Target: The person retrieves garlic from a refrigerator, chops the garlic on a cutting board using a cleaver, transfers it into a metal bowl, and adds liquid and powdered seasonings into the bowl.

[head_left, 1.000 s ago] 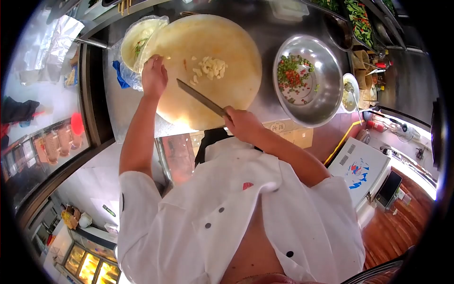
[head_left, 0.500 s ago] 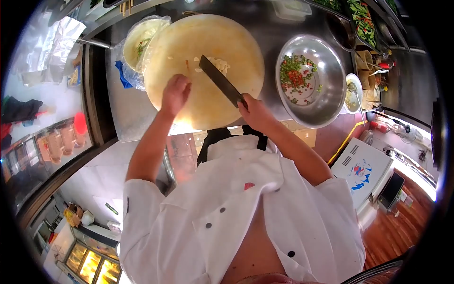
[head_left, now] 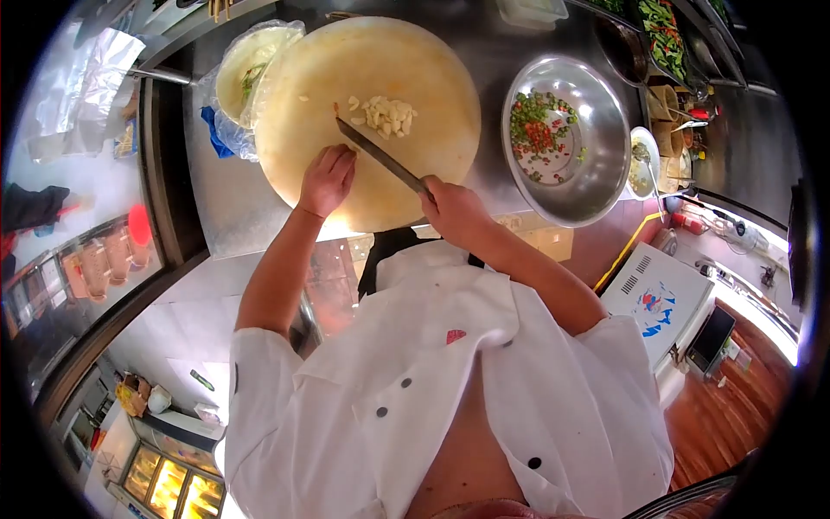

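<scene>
My right hand (head_left: 454, 210) is wrapped round the handle of a cleaver (head_left: 381, 156). Its dark blade slants up and left over a thick round chopping board (head_left: 415, 69), seen nearly edge-on. Just beyond the blade lies a heap of pale pieces (head_left: 387, 116) that look like garlic, with a stray piece farther left. A small reddish bit lies close to the blade's tip. My left hand (head_left: 328, 180) is at the board's near left, fingers curled together near the blade; whatever they may hold is hidden.
To the right stands a steel bowl (head_left: 599, 173) of chopped green and red chillies. A plastic-lined bowl (head_left: 232, 91) touches the board's left side. Farther right are a small bowl with a spoon (head_left: 641, 164) and a tray of cut vegetables (head_left: 664, 39).
The cleaver has shifted toward me and left, off the pale pieces, its blade turned more edge-on. My left hand has come slightly nearer my body, and the heap shows more fully.
</scene>
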A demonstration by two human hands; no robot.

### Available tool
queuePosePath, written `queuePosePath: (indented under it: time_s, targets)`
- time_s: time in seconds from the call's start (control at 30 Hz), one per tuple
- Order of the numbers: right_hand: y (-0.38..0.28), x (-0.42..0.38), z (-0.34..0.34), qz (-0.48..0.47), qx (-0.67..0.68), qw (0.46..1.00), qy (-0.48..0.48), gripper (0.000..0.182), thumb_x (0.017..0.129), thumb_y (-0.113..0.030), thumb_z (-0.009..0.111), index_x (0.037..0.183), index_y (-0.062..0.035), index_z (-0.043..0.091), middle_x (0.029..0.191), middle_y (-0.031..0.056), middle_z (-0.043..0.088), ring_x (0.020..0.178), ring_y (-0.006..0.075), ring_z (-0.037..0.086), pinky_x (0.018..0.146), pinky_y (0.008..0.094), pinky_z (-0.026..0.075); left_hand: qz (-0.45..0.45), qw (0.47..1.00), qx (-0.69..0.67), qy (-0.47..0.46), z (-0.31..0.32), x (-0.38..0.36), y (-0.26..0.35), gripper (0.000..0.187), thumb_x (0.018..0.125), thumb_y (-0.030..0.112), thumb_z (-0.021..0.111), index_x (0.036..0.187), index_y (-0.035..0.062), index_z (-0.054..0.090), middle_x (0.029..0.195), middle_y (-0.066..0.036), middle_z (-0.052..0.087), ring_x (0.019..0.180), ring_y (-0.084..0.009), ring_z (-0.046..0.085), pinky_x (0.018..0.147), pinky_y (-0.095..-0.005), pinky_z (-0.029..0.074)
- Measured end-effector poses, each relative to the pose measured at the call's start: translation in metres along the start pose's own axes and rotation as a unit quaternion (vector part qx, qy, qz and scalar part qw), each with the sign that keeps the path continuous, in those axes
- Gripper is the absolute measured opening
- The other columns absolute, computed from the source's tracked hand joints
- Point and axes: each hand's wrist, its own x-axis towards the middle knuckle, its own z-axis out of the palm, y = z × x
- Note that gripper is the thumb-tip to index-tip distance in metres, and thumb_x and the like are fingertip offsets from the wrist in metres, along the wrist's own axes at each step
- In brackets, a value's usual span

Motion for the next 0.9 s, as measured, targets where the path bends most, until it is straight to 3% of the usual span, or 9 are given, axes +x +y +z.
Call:
queuePosePath:
  time_s: [0.27,0.47,0.67,0.9]
  targets:
    - [-0.015,-0.015,-0.009,-0.016,-0.066,0.998,-0.005,0.026,0.107,-0.024,0.053,0.123,-0.0046,0.059,0.093,0.0209,0.073,0.086,0.0438,0.07,0.076,0.0551,0.055,0.023,0.999,0.028,-0.019,0.009,-0.007,-0.01,0.022,0.086,-0.001,0.071,0.107,0.0025,0.07,0.11,-0.013,0.068,0.099,-0.0336,0.068,0.082,-0.0418,0.06]
    - [0.001,0.018,0.025,-0.032,-0.084,0.996,-0.007,0.02,0.105,-0.022,0.051,0.112,-0.0044,0.057,0.086,0.0212,0.072,0.083,0.0445,0.073,0.073,0.0561,0.058,0.016,0.999,0.019,-0.02,0.01,-0.007,-0.011,0.021,0.087,-0.001,0.071,0.108,0.0017,0.07,0.11,-0.015,0.069,0.099,-0.0364,0.069,0.082,-0.044,0.061]
    - [-0.013,0.008,0.011,-0.015,-0.047,0.999,-0.001,0.024,0.105,-0.025,0.052,0.116,-0.0044,0.059,0.088,0.0222,0.072,0.082,0.046,0.07,0.073,0.0568,0.055,0.011,1.0,0.011,-0.018,0.009,-0.008,-0.01,0.021,0.087,0.0,0.071,0.108,0.0015,0.07,0.11,-0.017,0.069,0.098,-0.0378,0.069,0.08,-0.0453,0.061]
    - [-0.019,0.009,0.004,-0.015,-0.046,0.999,-0.025,0.024,0.106,-0.025,0.05,0.11,-0.0023,0.057,0.088,0.0247,0.072,0.085,0.0471,0.072,0.075,0.0582,0.057,0.003,0.999,0.02,-0.029,0.01,-0.012,-0.011,0.022,0.087,0.0,0.072,0.109,0.0013,0.07,0.112,-0.016,0.069,0.1,-0.0372,0.069,0.082,-0.0448,0.061]
